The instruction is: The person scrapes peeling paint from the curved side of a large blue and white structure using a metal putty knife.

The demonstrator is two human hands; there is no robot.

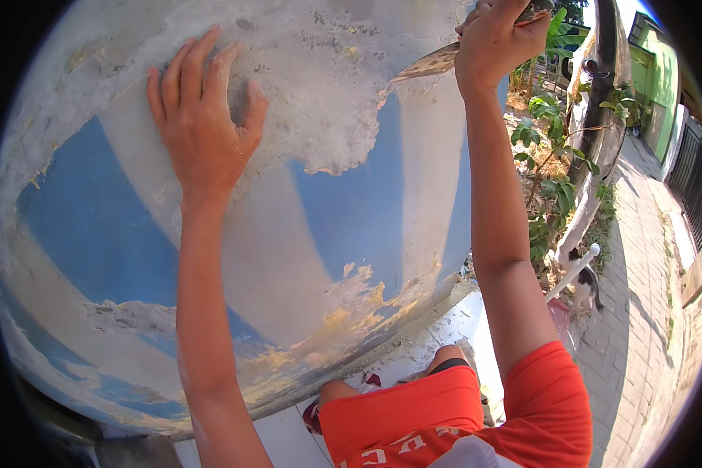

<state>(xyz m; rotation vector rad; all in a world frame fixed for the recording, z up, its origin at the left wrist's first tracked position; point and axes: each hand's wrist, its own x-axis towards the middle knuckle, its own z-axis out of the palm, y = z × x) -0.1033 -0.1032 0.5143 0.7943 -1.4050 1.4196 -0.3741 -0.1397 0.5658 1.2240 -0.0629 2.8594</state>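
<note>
A curved-looking wall point(351, 210) fills most of the view, painted in blue and off-white bands. Across its upper part the paint is gone and rough grey plaster point(312, 93) shows. My left hand point(203, 117) rests on that bared plaster at the upper left, palm to the wall and fingers spread, holding nothing. Higher up on the right, my right hand point(495, 47) is wrapped round the handle of a knife point(429, 64) with a worn, stained blade. The blade points left, its tip at the wall near the ragged paint edge.
Yellowish flaking patches point(343, 312) run along the wall's foot, above a white tiled ledge point(444, 324) scattered with crumbs. To the right are leafy plants point(554, 195), a tree trunk point(600, 140), a white rod point(573, 273), a black-and-white cat point(589, 285) and a paved path point(632, 257).
</note>
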